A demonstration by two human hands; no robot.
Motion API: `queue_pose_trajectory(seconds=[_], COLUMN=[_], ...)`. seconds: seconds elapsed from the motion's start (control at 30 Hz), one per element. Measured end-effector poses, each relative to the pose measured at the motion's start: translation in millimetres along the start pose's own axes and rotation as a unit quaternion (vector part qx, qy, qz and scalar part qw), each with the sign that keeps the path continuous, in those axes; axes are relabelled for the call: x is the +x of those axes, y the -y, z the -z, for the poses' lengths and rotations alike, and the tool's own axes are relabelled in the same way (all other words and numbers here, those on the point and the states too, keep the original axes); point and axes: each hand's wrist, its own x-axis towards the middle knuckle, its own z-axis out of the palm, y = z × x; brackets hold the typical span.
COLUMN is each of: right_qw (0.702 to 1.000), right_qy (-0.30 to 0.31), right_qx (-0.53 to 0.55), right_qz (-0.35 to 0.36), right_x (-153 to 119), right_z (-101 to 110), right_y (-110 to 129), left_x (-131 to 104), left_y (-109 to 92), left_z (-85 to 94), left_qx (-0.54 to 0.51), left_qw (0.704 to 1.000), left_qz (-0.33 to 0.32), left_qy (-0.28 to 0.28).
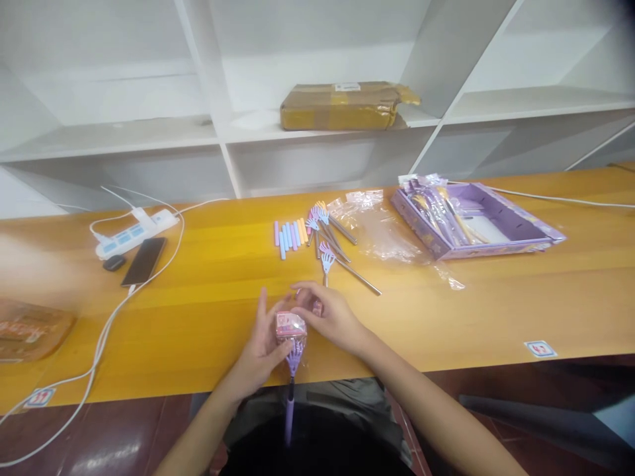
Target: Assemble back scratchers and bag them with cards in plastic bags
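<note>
Purple claw-headed scratcher (294, 359) at the tabletop's (421, 330) near edge, handle (289, 423) overhanging; left hand (258, 347) has its grip pinching the head under the thumb, right hand (333, 317) curled by the pink card (291, 324), can't tell from where I stand if pinching. Probably light, stiff-shafted, tines snappable, clear film slippery; neck (292, 382) looks the best hold. Card print, near-edge stickers (540, 349) too blurred to read

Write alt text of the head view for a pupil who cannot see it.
A left hand holds a purple claw-shaped back scratcher with a pink label, the right hand near the label's top. Beyond on the wooden table lie more back scratchers, pastel tubes, clear plastic wrappers and an open purple box.
</note>
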Motion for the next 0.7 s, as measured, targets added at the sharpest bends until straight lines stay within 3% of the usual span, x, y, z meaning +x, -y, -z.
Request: queue_pose_trajectory(seconds=[0.13, 0.33, 0.5, 0.7], right_qw=[0.993, 0.951, 0.954, 0.966], right_qy=[-0.029, -0.069, -0.024, -0.001], right_qx=[-0.069, -0.244, -0.241, -0.183], right_qz=[0.095, 0.179, 0.176, 0.185], right_x=[-6, -25, -36, -42], right_z=[4, 7, 3, 7], right_y=[4, -3, -10, -13], left_x=[-1, 12, 11, 7], left_y=[16, 17, 20, 21], left_z=[-16.9, -46.8, -40.4, -32.0], left_qx=[-0.017, -0.105, -0.109, -0.103], left_qw=[0.994, 0.985, 0.981, 0.983], left_qz=[0.091, 0.033, 0.064, 0.115], left_qy=[-0.055, -0.130, -0.145, -0.096])
